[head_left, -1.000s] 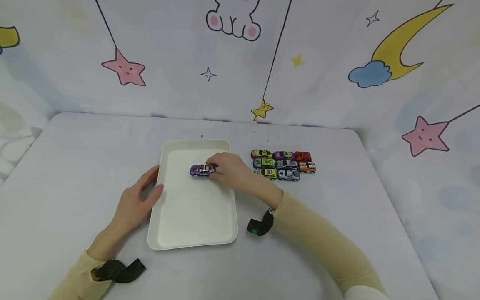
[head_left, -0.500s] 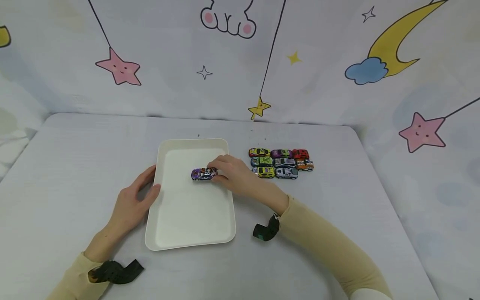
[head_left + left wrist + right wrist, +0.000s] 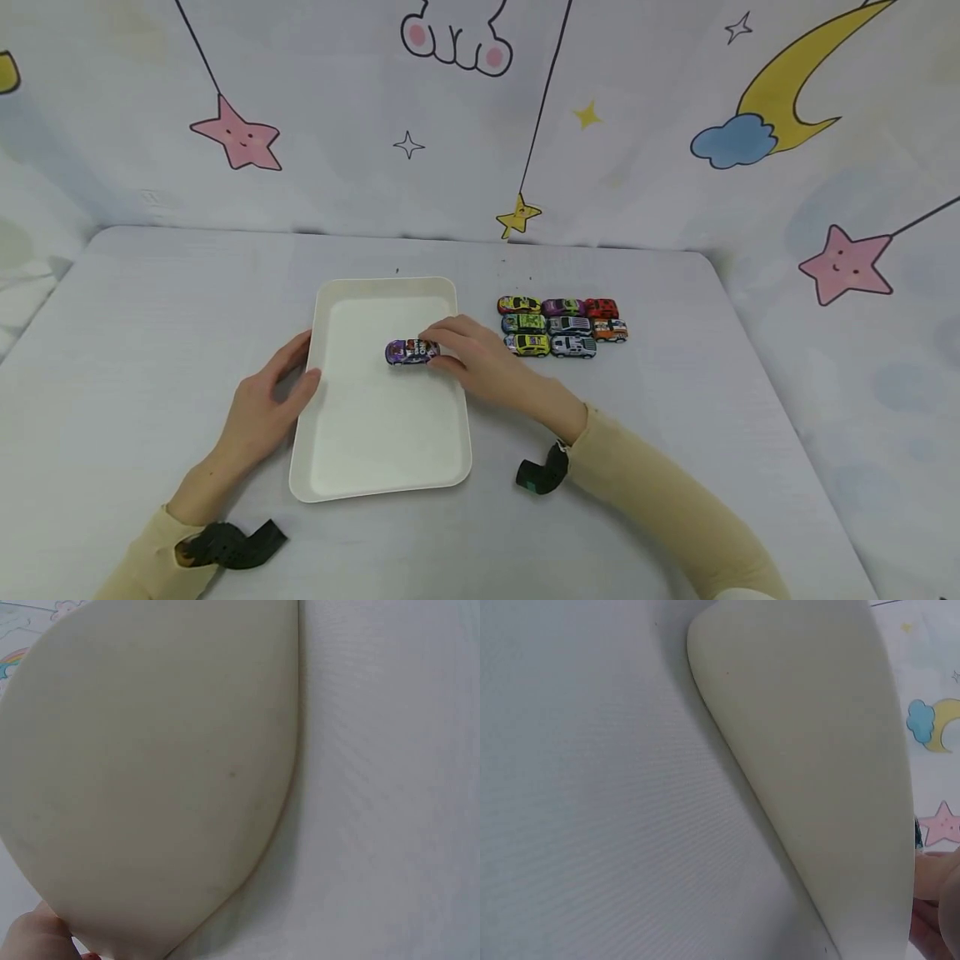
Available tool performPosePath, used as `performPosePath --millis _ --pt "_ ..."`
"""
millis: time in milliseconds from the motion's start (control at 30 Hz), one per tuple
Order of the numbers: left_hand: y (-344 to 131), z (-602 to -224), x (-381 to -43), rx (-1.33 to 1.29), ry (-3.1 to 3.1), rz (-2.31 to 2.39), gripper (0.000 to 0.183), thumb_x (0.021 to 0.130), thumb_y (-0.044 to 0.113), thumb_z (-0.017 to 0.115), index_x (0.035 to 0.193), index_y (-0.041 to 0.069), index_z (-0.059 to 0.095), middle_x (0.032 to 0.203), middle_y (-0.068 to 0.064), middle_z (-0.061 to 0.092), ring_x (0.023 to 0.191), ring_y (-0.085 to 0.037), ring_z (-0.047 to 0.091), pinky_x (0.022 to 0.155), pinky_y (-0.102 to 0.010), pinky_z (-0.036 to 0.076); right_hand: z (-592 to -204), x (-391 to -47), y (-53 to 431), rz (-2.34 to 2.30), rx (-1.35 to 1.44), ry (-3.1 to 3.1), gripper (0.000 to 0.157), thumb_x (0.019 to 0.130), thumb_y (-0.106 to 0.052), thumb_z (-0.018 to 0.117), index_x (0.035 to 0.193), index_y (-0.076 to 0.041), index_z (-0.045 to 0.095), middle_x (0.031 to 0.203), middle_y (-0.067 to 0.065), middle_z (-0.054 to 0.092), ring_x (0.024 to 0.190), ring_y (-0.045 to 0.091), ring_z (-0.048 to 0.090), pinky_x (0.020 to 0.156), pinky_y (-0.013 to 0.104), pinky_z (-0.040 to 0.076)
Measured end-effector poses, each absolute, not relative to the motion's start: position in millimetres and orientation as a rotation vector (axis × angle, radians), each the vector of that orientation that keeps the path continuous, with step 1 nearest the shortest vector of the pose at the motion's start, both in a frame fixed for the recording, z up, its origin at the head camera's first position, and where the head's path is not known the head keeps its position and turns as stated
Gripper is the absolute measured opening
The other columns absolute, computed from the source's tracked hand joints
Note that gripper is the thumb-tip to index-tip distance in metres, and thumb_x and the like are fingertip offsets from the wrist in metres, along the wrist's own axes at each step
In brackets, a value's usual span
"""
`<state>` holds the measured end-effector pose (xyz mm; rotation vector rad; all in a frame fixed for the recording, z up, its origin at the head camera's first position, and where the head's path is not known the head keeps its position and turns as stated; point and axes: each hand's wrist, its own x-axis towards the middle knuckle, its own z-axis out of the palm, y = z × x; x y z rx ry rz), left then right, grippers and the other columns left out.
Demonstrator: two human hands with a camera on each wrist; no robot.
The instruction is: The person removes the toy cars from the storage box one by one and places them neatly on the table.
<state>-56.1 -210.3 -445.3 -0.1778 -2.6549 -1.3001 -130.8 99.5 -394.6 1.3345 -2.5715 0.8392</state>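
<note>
A white tray point(image 3: 378, 433) lies on the table, its wall filling much of both wrist views. My left hand point(image 3: 258, 421) holds its left edge, thumb over the rim and fingers at the outer side, partly hidden by the tray. A purple toy car point(image 3: 411, 352) with white lettering is in the tray's upper half, nose pointing left. My right hand point(image 3: 487, 362) reaches over the right rim and pinches the car's rear end between thumb and fingers. In the right wrist view only part of the right hand point(image 3: 939, 900) shows, at the lower right edge, with most of the car hidden.
Several toy cars point(image 3: 567, 326) stand close together in rows right of the tray, in yellow, green, purple, silver, red and orange. A white cloth covers the table point(image 3: 660, 400). Behind it hangs a backdrop point(image 3: 337, 100) with stars and a moon.
My right hand and the purple car have shifted slightly right and toward me inside the tray. The left hand stays at the tray's left edge, and the cars on the right stay put.
</note>
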Motion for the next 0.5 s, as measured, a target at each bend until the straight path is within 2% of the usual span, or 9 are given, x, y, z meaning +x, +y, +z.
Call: performPosePath --millis 67,267,500 --pt "-210.2 -444.8 -55.7 -0.18 -2.656 -1.297 0.054 0.101 0.026 0.06 0.152 0.023 0.044 0.141 -0.013 0.059 0.134 -0.006 0.048 0.1 -0.006 0.026 -396.2 -129.8 102.4 0.849 1.32 -2.527 0.029 0.094 -0.011 0.07 0.122 -0.005 0.068 0.119 0.008 0.067 0.113 0.021 0.061 0.094 0.031 0.05" --pt "-210.2 -444.9 -55.2 -0.189 -2.646 -1.316 0.054 0.1 0.025 0.061 0.152 0.024 0.044 0.142 -0.012 0.059 0.13 0.01 0.042 0.1 -0.006 0.026 -399.6 -125.7 115.8 0.868 1.243 -2.424 0.032 0.092 -0.008 0.072 0.123 -0.002 0.067 0.119 0.011 0.067 0.112 0.023 0.061 0.094 0.034 0.051" --pt "-210.5 -444.6 -56.0 -0.21 -2.636 -1.309 0.055 0.1 0.024 0.061 0.152 0.023 0.044 0.141 -0.014 0.059 0.128 0.013 0.041 0.1 -0.006 0.026 -404.1 -121.1 137.4 0.89 1.134 -2.421 0.035 0.089 -0.005 0.074 0.124 -0.001 0.066 0.121 0.012 0.066 0.114 0.025 0.061 0.097 0.038 0.05"
